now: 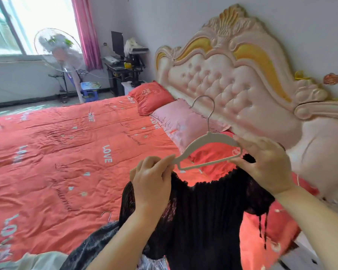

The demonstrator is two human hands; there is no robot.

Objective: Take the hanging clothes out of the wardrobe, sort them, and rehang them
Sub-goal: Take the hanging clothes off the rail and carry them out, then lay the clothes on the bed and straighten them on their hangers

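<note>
I hold a pale beige hanger (207, 142) with a metal hook in front of me, above the bed. My left hand (152, 180) pinches the hanger's left tip together with the left shoulder of a black pleated garment (205, 215). My right hand (263, 162) grips the hanger's right end and the garment's right shoulder. The garment's wide frilled neckline hangs just below the hanger's bar, and its body drops out of view at the bottom.
More dark clothes (92, 244) with a metal hanger hook (107, 215) lie on the red quilt (47, 162) at lower left. Red and pink pillows (176, 117) lean against a padded headboard (232, 78). A standing fan (61, 53), a stool and a desk stand by the window.
</note>
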